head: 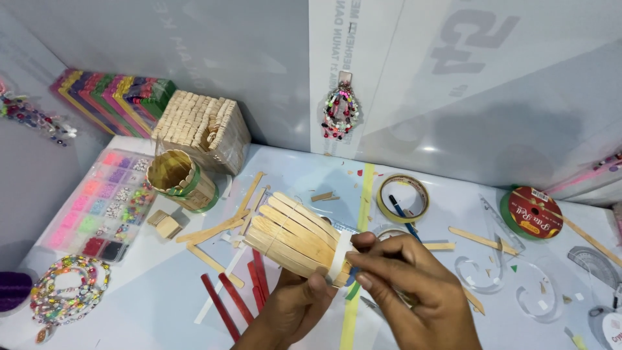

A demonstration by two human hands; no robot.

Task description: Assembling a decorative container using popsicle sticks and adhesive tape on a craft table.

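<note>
Stick cup — long axis upper-left, between both hands.

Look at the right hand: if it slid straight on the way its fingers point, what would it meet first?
The right hand points left; its fingertips already touch the stick cylinder, so that comes first.

One head cam only, looking down and forward over my white table toward the grey wall. Close range, my hands fill bottom centre.
</note>
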